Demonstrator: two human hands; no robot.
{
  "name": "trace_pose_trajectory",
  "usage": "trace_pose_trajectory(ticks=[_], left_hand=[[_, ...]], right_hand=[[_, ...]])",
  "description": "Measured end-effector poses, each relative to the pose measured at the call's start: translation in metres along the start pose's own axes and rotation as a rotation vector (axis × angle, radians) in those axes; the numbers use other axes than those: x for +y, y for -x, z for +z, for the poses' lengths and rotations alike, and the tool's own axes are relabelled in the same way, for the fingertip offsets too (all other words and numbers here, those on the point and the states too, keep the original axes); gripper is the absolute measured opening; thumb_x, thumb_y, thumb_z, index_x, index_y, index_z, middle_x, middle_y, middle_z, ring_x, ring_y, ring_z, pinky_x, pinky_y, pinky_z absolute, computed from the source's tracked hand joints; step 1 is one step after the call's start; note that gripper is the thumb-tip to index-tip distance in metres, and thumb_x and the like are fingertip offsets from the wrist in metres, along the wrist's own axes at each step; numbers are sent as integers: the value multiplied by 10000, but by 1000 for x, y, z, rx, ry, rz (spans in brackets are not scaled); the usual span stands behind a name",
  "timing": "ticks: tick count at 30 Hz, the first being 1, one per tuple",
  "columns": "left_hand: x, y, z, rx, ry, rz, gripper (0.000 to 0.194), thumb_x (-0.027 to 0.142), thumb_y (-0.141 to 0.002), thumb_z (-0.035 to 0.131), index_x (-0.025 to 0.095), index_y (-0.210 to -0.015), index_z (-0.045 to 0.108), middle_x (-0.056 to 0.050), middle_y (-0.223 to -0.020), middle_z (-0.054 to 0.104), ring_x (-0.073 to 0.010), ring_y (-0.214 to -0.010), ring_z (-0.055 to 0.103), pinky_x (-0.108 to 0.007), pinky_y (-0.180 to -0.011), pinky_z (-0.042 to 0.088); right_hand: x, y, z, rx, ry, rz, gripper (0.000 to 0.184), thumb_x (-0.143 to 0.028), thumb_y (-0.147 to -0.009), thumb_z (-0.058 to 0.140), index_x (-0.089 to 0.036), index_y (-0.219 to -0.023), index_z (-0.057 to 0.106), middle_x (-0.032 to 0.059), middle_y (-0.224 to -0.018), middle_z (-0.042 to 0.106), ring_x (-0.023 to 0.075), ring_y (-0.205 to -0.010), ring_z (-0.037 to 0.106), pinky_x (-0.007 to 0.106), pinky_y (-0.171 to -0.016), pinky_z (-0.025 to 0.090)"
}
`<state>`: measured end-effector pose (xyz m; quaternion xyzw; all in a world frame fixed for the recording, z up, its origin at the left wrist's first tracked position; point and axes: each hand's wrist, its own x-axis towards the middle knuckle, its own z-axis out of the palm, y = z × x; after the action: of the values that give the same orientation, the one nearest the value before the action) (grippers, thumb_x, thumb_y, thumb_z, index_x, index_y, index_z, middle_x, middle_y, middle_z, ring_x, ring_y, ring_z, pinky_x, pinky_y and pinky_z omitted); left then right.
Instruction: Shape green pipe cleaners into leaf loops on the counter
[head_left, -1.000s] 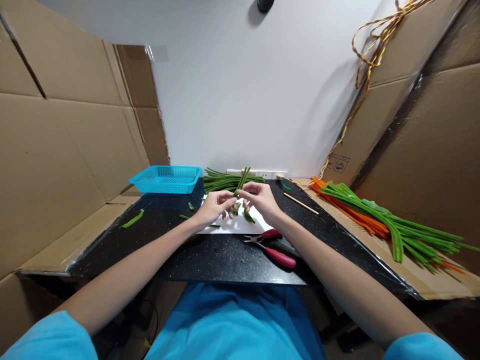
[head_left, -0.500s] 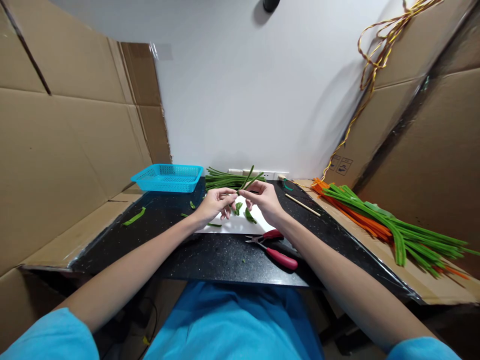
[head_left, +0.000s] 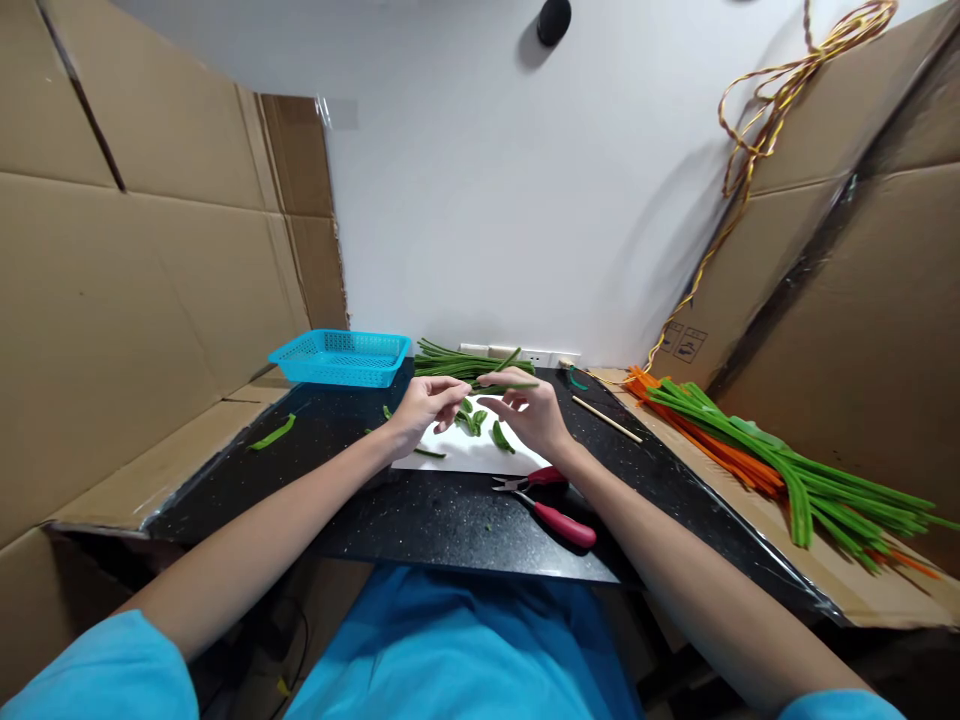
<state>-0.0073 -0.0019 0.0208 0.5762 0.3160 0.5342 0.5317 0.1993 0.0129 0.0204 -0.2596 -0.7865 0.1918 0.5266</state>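
My left hand (head_left: 430,402) pinches a dark green fuzzy pipe cleaner (head_left: 513,358) between thumb and fingertips, above a white sheet. Its two thin ends stick out to the right, across my right hand. My right hand (head_left: 531,408) is beside it, with thumb and fingers apart and the fingers close to the stems; whether they touch is hard to tell. On the white sheet (head_left: 480,460) below lie several small green looped pieces (head_left: 474,420) and a folded green piece (head_left: 502,437). Red-handled pliers (head_left: 564,522) rest nearest my right forearm, jaws pointing left.
A blue mesh basket (head_left: 341,362) stands back left. Behind my hands lies a bundle of dark green pipe cleaners (head_left: 442,360). At right are bright green and orange strips (head_left: 757,455) on cardboard, plus a thin wooden stick (head_left: 607,419). Cardboard walls (head_left: 165,270) flank the black tabletop (head_left: 450,520).
My right thumb and fingers have come apart from their pinch. The pipe cleaner's ends now slant lower to the right. My left hand keeps its pinch, and the view has shifted slightly.
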Motion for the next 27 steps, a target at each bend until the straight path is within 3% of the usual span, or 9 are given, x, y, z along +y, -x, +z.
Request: trace_pose_trajectory(ticks=[3, 10, 13, 18, 21, 24, 27], left_hand=[[0, 0, -1, -47, 75, -71, 434, 468, -670, 943, 119, -810, 727, 81, -540, 446, -26, -393, 356, -180, -358, 226], [-3, 0, 1, -107, 99, -92, 440, 451, -653, 965, 126, -738, 682, 80, -559, 451, -16, -383, 359, -182, -356, 237], [-4, 1, 2, -69, 67, -73, 473, 488, -643, 964, 110, -800, 726, 61, -562, 504, -32, -388, 404, -185, -349, 270], [-4, 1, 3, -33, 30, -24, 466, 490, -660, 953, 106, -773, 713, 17, -626, 596, -53, -407, 498, -188, -348, 305], [-3, 1, 3, -9, 9, -24, 451, 496, -690, 933, 116, -749, 697, 21, -602, 587, -50, -401, 483, -186, -350, 310], [-4, 0, 1, -14, -6, -18, 461, 522, -710, 915, 127, -722, 677, 28, -566, 567, -54, -398, 477, -187, -352, 315], [-5, -1, -1, -33, -11, -5, 481, 541, -710, 911, 136, -699, 651, 35, -542, 546, -60, -385, 477, -190, -348, 317]], right_hand=[[3, 4, -5, -39, 195, -167, 251, -431, -979, 675, -274, -1101, 828, 81, -998, 766, 172, -708, 658, 303, -623, 529], [14, 8, -9, -74, 352, -207, 329, -422, -1063, 546, -283, -1132, 836, 80, -949, 815, 204, -717, 731, 319, -678, 557], [15, 8, -9, -79, 433, -236, 308, -417, -1059, 563, -297, -1105, 843, 68, -943, 829, 216, -753, 747, 326, -729, 562], [8, 9, -6, -13, 643, -374, 239, -356, -1047, 613, -311, -1105, 841, 57, -905, 783, 184, -726, 677, 301, -664, 512], [4, 7, -9, 62, 797, -509, 140, -378, -972, 738, -330, -1048, 845, 72, -1012, 767, 241, -911, 658, 365, -812, 522], [2, 3, -17, -40, 803, -607, 146, -356, -950, 769, -353, -1084, 828, 64, -1213, 750, 287, -1123, 630, 446, -982, 503], [2, 0, -20, -127, 684, -581, 173, -323, -982, 729, -326, -1133, 813, 68, -1184, 775, 270, -1088, 681, 433, -959, 549]])
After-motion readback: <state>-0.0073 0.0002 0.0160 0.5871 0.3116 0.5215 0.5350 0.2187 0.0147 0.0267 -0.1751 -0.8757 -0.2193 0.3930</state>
